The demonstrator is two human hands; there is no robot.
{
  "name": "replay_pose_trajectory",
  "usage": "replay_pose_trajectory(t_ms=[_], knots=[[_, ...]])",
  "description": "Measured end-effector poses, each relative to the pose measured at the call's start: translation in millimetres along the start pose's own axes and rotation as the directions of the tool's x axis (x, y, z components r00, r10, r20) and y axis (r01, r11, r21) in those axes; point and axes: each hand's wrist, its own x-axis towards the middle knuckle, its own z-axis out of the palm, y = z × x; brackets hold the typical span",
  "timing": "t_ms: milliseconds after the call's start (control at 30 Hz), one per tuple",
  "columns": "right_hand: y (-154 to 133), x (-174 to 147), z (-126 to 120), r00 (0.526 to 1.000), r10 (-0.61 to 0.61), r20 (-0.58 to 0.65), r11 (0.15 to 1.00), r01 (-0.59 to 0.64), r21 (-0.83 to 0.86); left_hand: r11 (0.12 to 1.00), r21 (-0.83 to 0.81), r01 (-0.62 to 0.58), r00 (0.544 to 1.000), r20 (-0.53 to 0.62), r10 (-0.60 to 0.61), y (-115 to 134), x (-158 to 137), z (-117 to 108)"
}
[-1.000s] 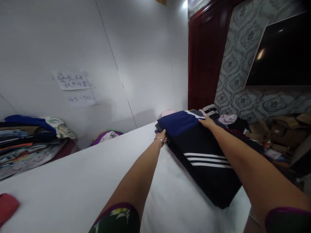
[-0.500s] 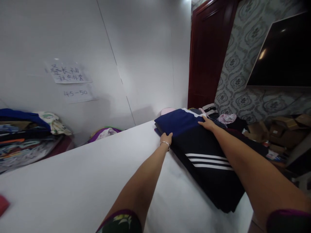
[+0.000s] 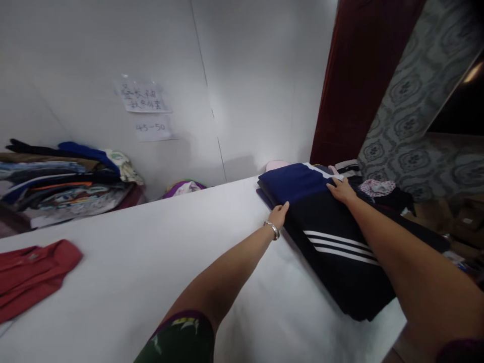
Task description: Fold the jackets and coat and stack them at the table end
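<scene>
A folded black and blue jacket (image 3: 328, 222) with three white stripes lies on top of a stack of dark folded clothes at the right of the white table (image 3: 159, 262). At the stack's left edge, my left hand (image 3: 278, 217), wearing a silver bracelet, has its fingers closed on the jacket's side. Across the top, near a white band at the far right edge, rests my right hand (image 3: 342, 190) with fingers apart. The stack's lower layers are mostly hidden.
A red garment (image 3: 36, 272) lies at the table's left. Beyond the table edge are piled clothes (image 3: 75, 176) and a purple-rimmed container (image 3: 183, 187). More clothes (image 3: 378, 187) and cardboard boxes (image 3: 467, 222) are at right. Paper notes (image 3: 147, 103) hang on the wall.
The view has turned left, so more of the red garment shows. Both hands remain at the folded jacket, with little movement against it.
</scene>
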Motion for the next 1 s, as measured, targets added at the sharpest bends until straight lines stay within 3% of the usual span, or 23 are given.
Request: replay_pose_trajectory(t_ms=[100, 267, 400, 533, 633, 733, 867, 1000], knots=[[-10, -10, -5, 0.995, -0.102, -0.015, 0.993, 0.101, -0.062, 0.993, 0.076, -0.089, 0.996, -0.006, 0.090, -10, -31, -5], [-27, -42, -9, 0.933, -0.299, 0.201, 0.951, 0.310, -0.022, 0.957, 0.252, -0.140, 0.987, 0.116, 0.113, -42, -85, -31], [-27, -85, -14, 0.907, -0.361, 0.214, 0.931, 0.362, 0.039, 0.935, 0.329, -0.130, 0.988, 0.121, 0.095, -64, -125, -73], [-23, -141, -17, 0.866, -0.452, 0.215, 0.891, 0.450, 0.061, 0.901, 0.425, -0.084, 0.996, 0.070, 0.059, -74, -170, -134], [-15, -180, -16, 0.855, -0.488, 0.176, 0.869, 0.495, 0.003, 0.892, 0.451, -0.037, 0.999, 0.039, 0.022, -81, -207, -177], [-3, -210, -13, 0.869, -0.486, 0.094, 0.868, 0.492, -0.060, 0.923, 0.383, 0.028, 1.000, -0.016, -0.023, -93, -243, -205], [15, -251, -5, 0.857, -0.513, -0.041, 0.850, 0.500, -0.167, 0.962, 0.265, 0.072, 0.997, -0.051, -0.061, -104, -283, -219], [19, -301, 6, 0.788, -0.597, -0.152, 0.792, 0.547, -0.270, 0.971, 0.229, 0.073, 0.997, -0.016, -0.072, -98, -319, -222]])
